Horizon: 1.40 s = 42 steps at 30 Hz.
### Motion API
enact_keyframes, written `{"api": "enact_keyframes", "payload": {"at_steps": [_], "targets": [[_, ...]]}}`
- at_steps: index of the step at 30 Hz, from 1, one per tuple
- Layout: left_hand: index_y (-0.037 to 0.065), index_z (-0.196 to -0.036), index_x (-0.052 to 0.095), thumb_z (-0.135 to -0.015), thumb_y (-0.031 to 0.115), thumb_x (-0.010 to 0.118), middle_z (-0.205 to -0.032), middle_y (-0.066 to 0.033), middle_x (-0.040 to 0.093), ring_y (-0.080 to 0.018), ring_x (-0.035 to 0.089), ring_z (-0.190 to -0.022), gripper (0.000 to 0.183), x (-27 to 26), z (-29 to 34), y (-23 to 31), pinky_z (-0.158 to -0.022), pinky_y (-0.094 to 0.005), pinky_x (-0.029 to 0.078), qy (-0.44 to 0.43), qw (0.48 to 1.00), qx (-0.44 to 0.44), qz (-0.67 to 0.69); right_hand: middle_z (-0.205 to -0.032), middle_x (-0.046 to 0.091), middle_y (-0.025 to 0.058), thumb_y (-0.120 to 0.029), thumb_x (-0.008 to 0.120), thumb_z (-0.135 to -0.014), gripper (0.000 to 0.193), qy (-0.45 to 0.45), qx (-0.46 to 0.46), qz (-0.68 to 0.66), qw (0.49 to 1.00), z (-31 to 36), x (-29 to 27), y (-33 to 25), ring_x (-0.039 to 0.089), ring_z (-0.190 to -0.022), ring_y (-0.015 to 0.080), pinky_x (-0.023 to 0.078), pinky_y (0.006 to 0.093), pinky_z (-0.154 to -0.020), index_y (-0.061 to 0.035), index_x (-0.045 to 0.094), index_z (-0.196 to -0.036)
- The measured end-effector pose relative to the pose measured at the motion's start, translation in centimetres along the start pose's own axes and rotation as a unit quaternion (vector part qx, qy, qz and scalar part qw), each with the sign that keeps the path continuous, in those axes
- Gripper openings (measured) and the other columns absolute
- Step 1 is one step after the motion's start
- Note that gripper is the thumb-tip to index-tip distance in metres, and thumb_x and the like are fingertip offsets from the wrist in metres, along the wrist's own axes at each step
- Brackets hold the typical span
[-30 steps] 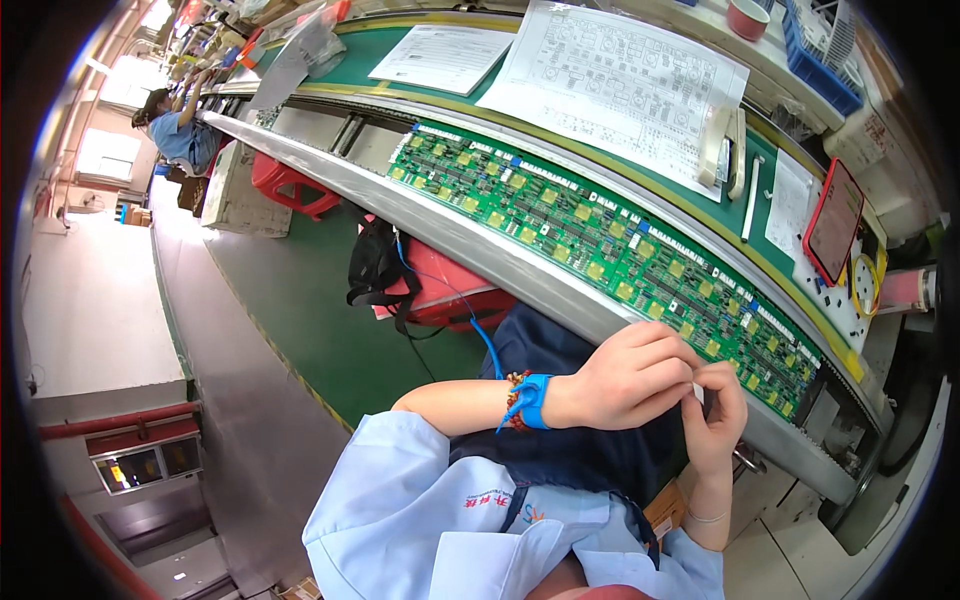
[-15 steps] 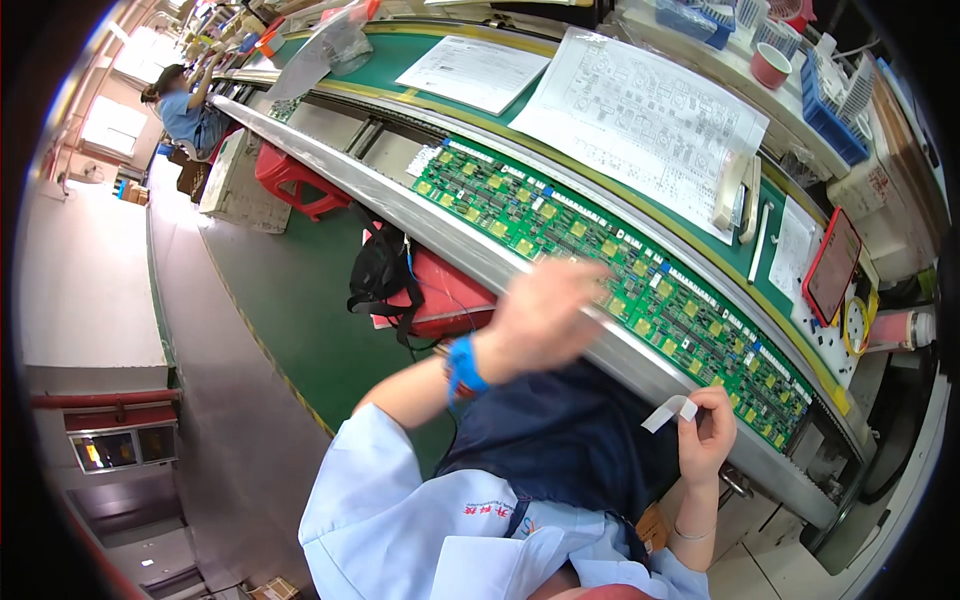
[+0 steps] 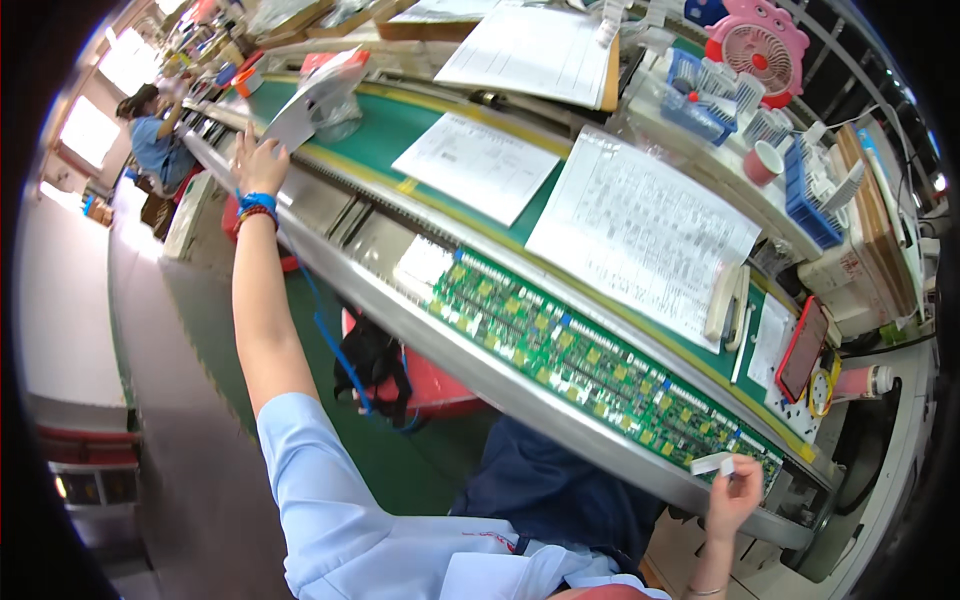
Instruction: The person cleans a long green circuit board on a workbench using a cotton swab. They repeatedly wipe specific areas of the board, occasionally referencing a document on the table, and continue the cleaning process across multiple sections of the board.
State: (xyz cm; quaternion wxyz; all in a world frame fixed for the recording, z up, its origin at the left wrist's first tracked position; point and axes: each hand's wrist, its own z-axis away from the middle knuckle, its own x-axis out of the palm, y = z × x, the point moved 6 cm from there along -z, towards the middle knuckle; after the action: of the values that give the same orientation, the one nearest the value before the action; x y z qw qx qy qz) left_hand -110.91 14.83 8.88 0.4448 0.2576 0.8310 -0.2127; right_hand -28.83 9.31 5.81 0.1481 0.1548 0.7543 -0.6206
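A narrow white strip of paper-like material (image 3: 708, 464), bent at one end, was pinched between the thumb and fingers of the person's right grip (image 3: 735, 497), just above the near end of a long green circuit panel (image 3: 560, 345). The panel, dotted with square yellow parts and edged with blue and white connectors, lay in a track behind a smooth silver metal rail (image 3: 500, 390). The left grip (image 3: 262, 168), on an outstretched arm with a blue wristband (image 3: 258, 202), was beside a pale grey sheet (image 3: 292, 125); whether it held anything could not be told.

Beyond the track ran a green-topped counter (image 3: 385, 125) carrying white printed sheets (image 3: 645, 235) and a red-framed tablet-like device (image 3: 801, 350). A pink animal-shaped fan (image 3: 757, 55) and blue plastic baskets (image 3: 812, 205) stood farther back. Another person in light blue (image 3: 155, 145) sat at the far left. The sheets bore dense print, too small to read; small red lettering marked the wearer's pale blue shirt (image 3: 330, 495).
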Motion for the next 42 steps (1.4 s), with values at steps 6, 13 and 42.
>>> {"api": "enact_keyframes", "payload": {"at_steps": [6, 13, 42], "targets": [[0.016, -0.107, 0.07, -0.08, 0.027, 0.061, -0.154, -0.0043, 0.03, -0.0256, 0.018, -0.144, 0.031, 3.8, -5.4, 2.7, -0.112, -0.0542, 0.02, -0.066, 0.997, 0.013, -0.02, -0.087, 0.057, 0.005, 0.007, 0.059, -0.079, 0.011, -0.059, -0.024, 0.064, 0.996, -10.7, 1.7, -6.3, 0.054, -0.082, 0.0113, 0.044, 0.0241, -0.079, -0.0017, 0.053, -0.081], [0.0, -0.103, 0.061, -0.084, 0.02, 0.056, -0.119, -0.0172, 0.058, -0.0332, 0.055, -0.113, 0.028, 5.6, -10.1, -1.3, -0.095, -0.0444, 0.045, -0.027, 1.0, -0.009, 0.011, -0.087, 0.057, 0.0026, 0.001, 0.057, -0.086, 0.021, -0.212, -0.121, -0.021, 0.97, -24.2, 15.4, -14.1, 0.053, -0.08, 0.008, 0.042, 0.0238, -0.077, -0.0007, 0.056, -0.107], [-0.008, -0.135, 0.045, -0.087, -0.004, 0.055, -0.133, -0.0207, 0.05, -0.0225, 0.057, -0.113, 0.049, -9.0, 9.6, 6.8, -0.095, -0.0299, 0.047, -0.16, 0.568, -0.114, 0.799, -0.097, 0.07, 0.008, -0.015, 0.061, -0.089, 0.027, -0.078, -0.242, -0.006, 0.967, -41.8, 30.3, -20.1, 0.062, -0.087, 0.0097, 0.047, 0.0242, -0.079, 0.0025, 0.068, -0.109]]}}
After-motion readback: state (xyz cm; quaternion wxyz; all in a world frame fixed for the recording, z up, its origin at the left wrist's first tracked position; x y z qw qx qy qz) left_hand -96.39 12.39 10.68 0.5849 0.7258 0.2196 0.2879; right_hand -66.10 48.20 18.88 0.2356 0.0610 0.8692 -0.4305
